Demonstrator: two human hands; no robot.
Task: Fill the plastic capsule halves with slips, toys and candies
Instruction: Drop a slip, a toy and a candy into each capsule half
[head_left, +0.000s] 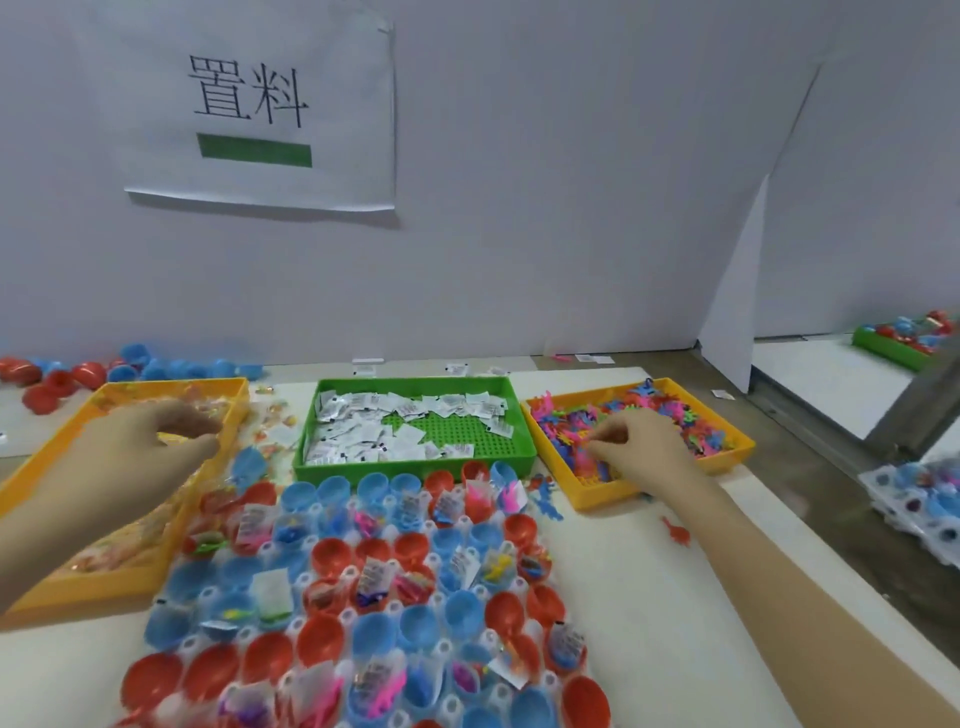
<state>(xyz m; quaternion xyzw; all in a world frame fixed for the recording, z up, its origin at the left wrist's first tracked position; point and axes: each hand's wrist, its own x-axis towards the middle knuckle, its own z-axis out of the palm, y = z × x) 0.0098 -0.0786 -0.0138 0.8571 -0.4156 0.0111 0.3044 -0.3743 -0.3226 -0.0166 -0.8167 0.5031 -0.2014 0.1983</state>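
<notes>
Red and blue capsule halves (363, 587) sit open side up in a clear holder at the front centre. Several hold slips, toys or candies, and others show bare insides. My left hand (150, 441) hovers over the left orange tray (78, 587) of wrapped candies, thumb and fingers curved towards each other; blur hides whether it holds one. My right hand (639, 447) reaches into the right orange tray (597, 493) of small colourful plastic toys (701, 431), and its curled fingertips pinch at toys in the pile. Between the two trays a green tray (415, 462) holds white paper slips (363, 436).
Loose red and blue capsule halves (130, 369) lie along the back left by the white wall. Stray toys (675, 532) lie on the table right of the holder. Another filled holder (919, 499) and a green tray (904, 343) stand at the far right.
</notes>
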